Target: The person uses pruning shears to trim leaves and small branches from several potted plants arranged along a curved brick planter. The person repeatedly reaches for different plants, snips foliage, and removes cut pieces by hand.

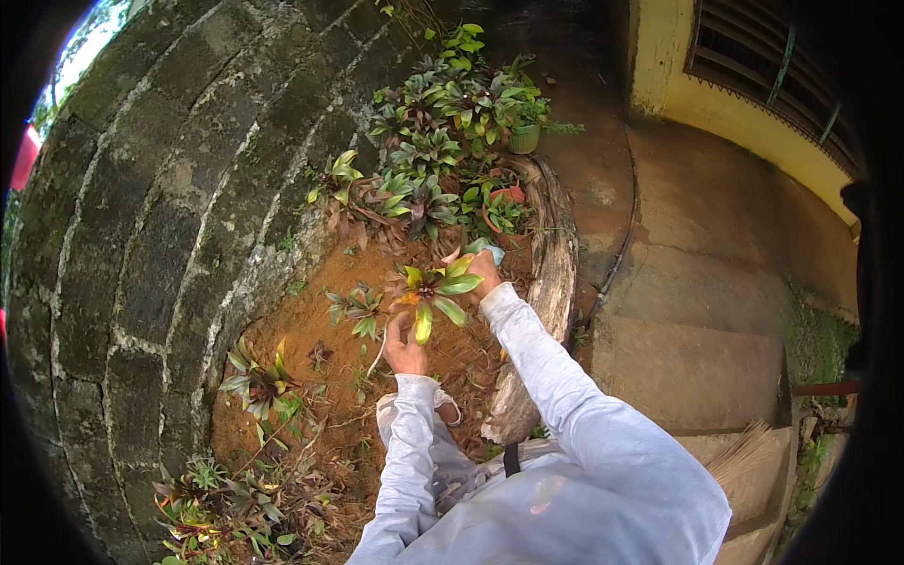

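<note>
My left hand (405, 347) is at the near lower side of a leafy plant (429, 291) with green and yellow leaves, its fingers curled under the foliage. At the plant's right edge is my right hand (484, 274), its fingers bent and partly hidden behind leaves. A small pale blue item (496, 253) shows just beyond my right fingers; what it is cannot be told. Beneath both hands lies reddish-brown soil (304, 300). A smaller plant (361, 308) grows from it, left of the plant at my hands.
A stone block wall (155, 212) rises at left. A weathered log (554, 261) borders the bed at right, beside a black hose (621, 258) on concrete. Dense plants, a green pot (525, 139) and an orange pot (490, 213) stand beyond. A stick broom (741, 452) lies lower right.
</note>
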The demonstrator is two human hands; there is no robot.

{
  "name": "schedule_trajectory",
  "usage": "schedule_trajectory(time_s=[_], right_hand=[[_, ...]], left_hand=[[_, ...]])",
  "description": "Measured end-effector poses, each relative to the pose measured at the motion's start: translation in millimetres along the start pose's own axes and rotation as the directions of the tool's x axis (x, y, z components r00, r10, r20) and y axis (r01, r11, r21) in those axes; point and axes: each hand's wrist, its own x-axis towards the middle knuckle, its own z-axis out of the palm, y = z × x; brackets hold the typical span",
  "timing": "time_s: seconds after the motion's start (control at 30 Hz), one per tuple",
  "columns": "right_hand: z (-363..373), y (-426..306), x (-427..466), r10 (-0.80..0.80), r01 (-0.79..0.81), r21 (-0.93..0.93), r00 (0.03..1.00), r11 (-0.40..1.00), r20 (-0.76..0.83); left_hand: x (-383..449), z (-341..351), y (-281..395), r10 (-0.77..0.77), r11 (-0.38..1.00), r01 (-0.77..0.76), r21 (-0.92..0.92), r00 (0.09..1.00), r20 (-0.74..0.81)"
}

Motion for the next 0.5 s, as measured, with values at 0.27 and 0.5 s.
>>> schedule_trajectory(time_s=[0.27, 0.5], right_hand=[[-23, -31, -29, 0.125, -0.080, -0.205, 0.968, 0.976, 0.218], [-25, -32, -51, 0.675, -0.559, 0.787, 0.688, 0.259, 0.266]], left_hand=[[51, 21, 55, 0.068, 0.854, -0.310, 0.418, 0.862, 0.502], [10, 19, 25, -0.119, 0.866, -0.137, 0.480, 0.877, 0.465]])
